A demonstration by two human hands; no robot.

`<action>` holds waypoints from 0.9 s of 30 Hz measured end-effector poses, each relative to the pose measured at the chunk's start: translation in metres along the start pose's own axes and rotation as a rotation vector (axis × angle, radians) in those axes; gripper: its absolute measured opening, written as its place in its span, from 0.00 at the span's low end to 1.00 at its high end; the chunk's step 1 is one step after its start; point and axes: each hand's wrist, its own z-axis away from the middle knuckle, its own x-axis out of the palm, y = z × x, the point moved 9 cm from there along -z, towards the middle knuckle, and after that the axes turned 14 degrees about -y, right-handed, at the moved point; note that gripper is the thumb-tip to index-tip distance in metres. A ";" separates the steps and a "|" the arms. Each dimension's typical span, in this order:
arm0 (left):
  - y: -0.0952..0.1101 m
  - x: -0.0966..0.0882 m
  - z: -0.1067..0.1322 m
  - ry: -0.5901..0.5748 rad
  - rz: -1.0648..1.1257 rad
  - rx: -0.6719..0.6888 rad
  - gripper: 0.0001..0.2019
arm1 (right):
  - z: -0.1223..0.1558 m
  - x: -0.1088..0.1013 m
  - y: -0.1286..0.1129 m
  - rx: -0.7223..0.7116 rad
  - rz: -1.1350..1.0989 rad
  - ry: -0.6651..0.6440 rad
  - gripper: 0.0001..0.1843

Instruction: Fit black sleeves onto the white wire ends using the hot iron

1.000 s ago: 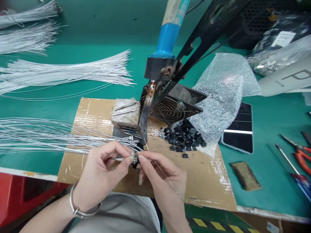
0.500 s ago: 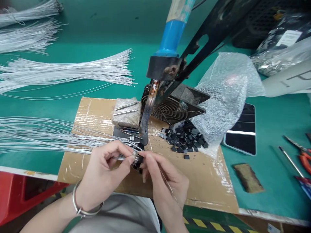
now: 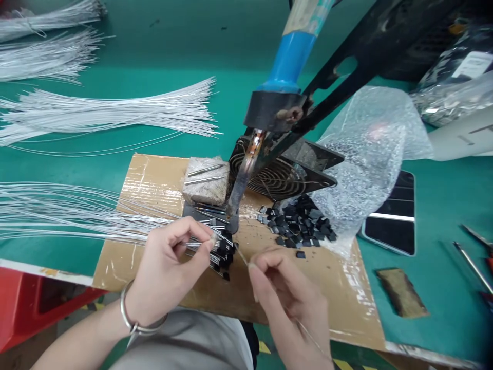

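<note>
My left hand [image 3: 173, 262] is closed in a pinch at the end of a thin cable, its tip mostly hidden by the fingertips. More thin white cables [image 3: 88, 218] run in from the left beneath it. Small black pieces [image 3: 225, 252] sit at the cable ends, just beyond the fingertips. My right hand [image 3: 288, 293] pinches a thin solder wire [image 3: 241, 254], whose tail passes through the palm. The wire's front points toward the black pieces. A soldering iron [image 3: 246, 167] hangs tip-down in a black stand above the cable ends.
A grille-covered fan [image 3: 273, 180] stands behind the iron. Loose black pieces [image 3: 300, 223] lie on the cardboard [image 3: 335, 298]. Metal tips rest on a wrapped block [image 3: 204, 191]. Bubble wrap [image 3: 358, 154], a phone [image 3: 391, 221] and a brown sponge [image 3: 402, 293] are at right, bundled cables [image 3: 111, 113] at left.
My right hand has drawn back right and down from the left fingertips, keeping the solder wire. My left hand stays pinched in place. The view has shifted slightly.
</note>
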 end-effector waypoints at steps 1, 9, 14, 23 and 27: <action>0.001 0.000 0.000 0.002 -0.005 0.000 0.06 | -0.002 0.005 -0.004 -0.025 0.012 -0.082 0.15; 0.001 -0.003 -0.004 0.026 -0.075 -0.024 0.06 | -0.015 0.006 -0.027 -0.206 0.008 -0.069 0.10; 0.000 -0.006 -0.010 0.041 -0.076 -0.030 0.05 | -0.021 0.002 -0.017 -0.202 -0.059 -0.027 0.09; 0.007 -0.004 -0.015 0.060 -0.076 -0.012 0.06 | -0.023 0.006 -0.012 -0.086 -0.253 0.063 0.11; 0.008 -0.003 -0.016 0.059 -0.075 -0.006 0.06 | -0.024 0.004 -0.013 -0.108 -0.228 0.066 0.10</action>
